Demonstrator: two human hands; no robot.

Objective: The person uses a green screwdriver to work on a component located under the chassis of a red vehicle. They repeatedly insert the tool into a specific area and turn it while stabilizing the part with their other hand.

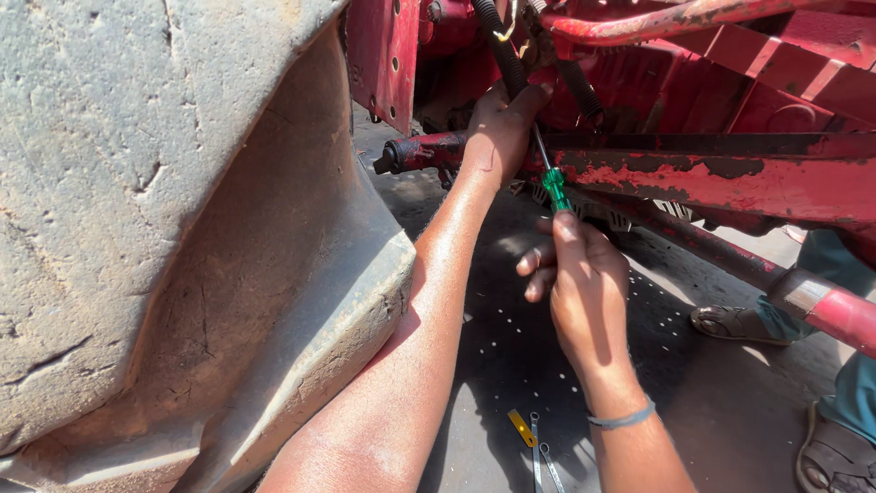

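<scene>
Green-handled screwdriver (553,187), thin dark shaft, gripped by right hand (584,283).

My right hand (584,283) wraps the green screwdriver (553,187), so most of its handle is hidden, and its tip disappears behind my left hand (497,132). The fingertips of that hand are lost behind the black hose (506,55). The big tyre (155,228) runs off the left edge. On the right, someone's 2 sandalled feet (730,321) are partly cut off.
</scene>
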